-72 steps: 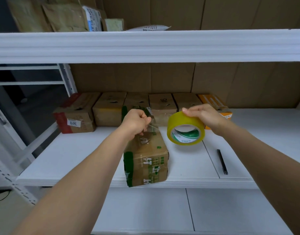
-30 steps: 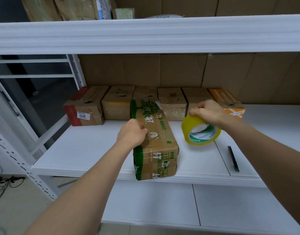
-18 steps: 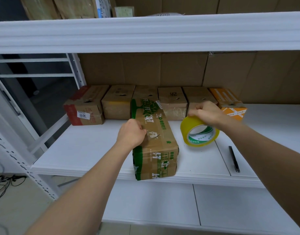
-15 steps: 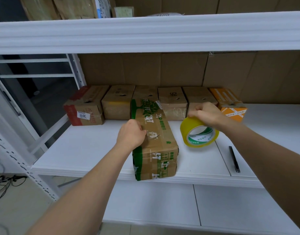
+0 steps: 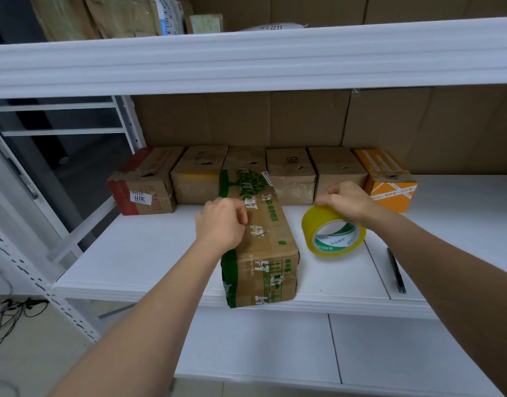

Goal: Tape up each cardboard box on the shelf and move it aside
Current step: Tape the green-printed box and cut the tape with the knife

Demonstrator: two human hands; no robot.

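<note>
White metal shelving (image 5: 149, 253) stood against a wall of brown cardboard sheets, with a row of small cartons (image 5: 289, 176) lined up at the back of the middle shelf. One carton with red edging (image 5: 143, 187) at the left end carried a white sticker reading "3011", seen upside down; the orange box (image 5: 390, 181) closed the row on the right. Pulled forward to the shelf's front edge lay the brown box (image 5: 261, 253), long and narrow, printed with a green tree design, green bands and white characters too small to read. The left hand (image 5: 220, 224) rested on its top with fingers curled, pinching something I could not make out. The right hand (image 5: 347, 200) gripped the yellow tape roll (image 5: 332, 236), standing on edge just right of the box. A black pen (image 5: 395, 270) lay further right.
</note>
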